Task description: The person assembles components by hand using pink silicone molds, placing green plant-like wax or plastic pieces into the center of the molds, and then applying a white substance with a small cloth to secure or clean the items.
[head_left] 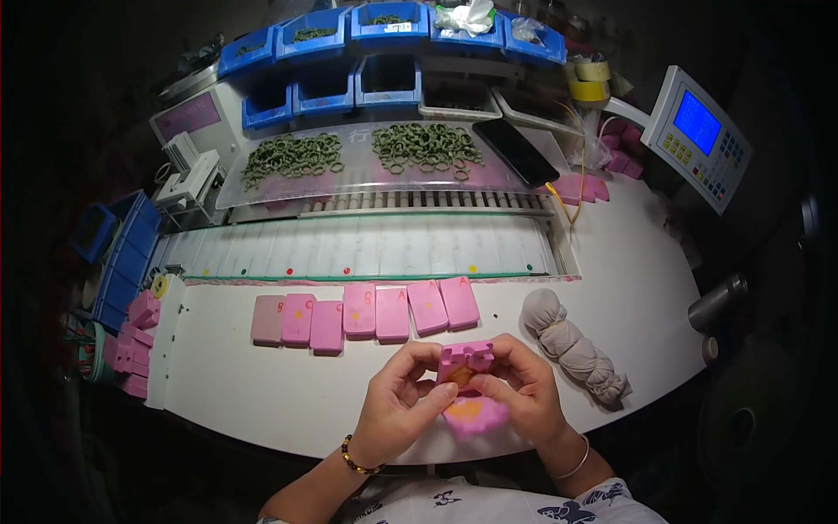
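Near the front edge of the white table, my left hand (400,395) and my right hand (522,386) together hold a pink block mould (465,359) with notches along its top. An orange patch shows inside it, where my left fingertips touch. Under it a second pink piece (473,416) with an orange spot lies below my hands; I cannot tell if it rests on the table. A row of several flat pink blocks (367,312) lies just beyond my hands.
A grey knotted cloth bundle (574,348) lies right of my hands. Behind the blocks run a white slotted tray (358,249) and a clear sheet with two heaps of green rings (367,153). Blue bins (349,52), a control box with blue screen (698,131), more pink moulds (135,341) at left.
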A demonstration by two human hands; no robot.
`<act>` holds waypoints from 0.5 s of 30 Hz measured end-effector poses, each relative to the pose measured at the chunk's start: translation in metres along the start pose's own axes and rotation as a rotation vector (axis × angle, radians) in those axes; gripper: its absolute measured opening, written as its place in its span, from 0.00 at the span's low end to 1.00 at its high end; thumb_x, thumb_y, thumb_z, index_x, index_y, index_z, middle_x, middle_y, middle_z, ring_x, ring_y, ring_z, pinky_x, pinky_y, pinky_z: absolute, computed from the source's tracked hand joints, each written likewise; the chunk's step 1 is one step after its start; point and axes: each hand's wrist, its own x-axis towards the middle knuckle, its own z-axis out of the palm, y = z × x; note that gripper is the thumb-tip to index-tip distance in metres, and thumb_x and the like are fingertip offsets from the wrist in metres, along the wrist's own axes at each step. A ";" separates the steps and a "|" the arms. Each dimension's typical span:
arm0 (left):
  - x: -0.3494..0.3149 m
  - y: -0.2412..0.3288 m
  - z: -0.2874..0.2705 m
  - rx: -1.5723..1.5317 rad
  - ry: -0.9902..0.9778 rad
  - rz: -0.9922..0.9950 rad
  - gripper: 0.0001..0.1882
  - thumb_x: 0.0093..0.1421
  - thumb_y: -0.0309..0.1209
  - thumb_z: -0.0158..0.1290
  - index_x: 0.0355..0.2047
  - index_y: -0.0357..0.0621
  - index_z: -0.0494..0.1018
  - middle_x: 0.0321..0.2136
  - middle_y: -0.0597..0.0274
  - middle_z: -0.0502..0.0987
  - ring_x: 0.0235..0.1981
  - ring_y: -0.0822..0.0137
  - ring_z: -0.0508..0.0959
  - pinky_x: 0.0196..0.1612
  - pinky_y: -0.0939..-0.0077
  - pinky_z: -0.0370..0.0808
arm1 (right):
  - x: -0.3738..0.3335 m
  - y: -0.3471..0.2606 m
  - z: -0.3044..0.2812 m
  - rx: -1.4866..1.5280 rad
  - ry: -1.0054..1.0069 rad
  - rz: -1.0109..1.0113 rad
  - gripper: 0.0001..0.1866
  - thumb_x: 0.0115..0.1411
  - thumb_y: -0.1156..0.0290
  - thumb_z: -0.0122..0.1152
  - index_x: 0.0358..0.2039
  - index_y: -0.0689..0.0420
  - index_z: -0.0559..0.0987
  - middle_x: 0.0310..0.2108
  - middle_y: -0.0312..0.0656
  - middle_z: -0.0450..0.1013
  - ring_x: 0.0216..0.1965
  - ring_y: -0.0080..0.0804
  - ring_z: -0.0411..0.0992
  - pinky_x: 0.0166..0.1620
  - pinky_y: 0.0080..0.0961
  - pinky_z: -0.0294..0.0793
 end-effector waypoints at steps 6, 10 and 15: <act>0.001 0.000 -0.004 0.074 0.006 -0.058 0.18 0.67 0.24 0.48 0.55 0.31 0.65 0.48 0.56 0.71 0.47 0.71 0.74 0.42 0.77 0.78 | 0.000 -0.003 0.000 0.086 0.010 0.156 0.15 0.66 0.73 0.54 0.51 0.66 0.71 0.39 0.36 0.72 0.37 0.18 0.69 0.41 0.16 0.70; 0.003 -0.003 0.000 0.035 0.096 -0.090 0.20 0.70 0.33 0.44 0.56 0.31 0.65 0.47 0.55 0.73 0.43 0.72 0.76 0.38 0.77 0.79 | 0.005 -0.004 0.003 0.275 0.000 0.170 0.22 0.68 0.61 0.54 0.54 0.66 0.70 0.40 0.35 0.70 0.38 0.17 0.67 0.39 0.15 0.68; 0.001 -0.005 0.004 0.075 0.095 -0.013 0.22 0.70 0.38 0.45 0.55 0.31 0.65 0.46 0.57 0.73 0.43 0.71 0.76 0.38 0.77 0.78 | 0.008 0.000 0.007 0.016 0.032 0.025 0.18 0.65 0.65 0.58 0.49 0.64 0.72 0.38 0.38 0.72 0.34 0.20 0.69 0.35 0.17 0.69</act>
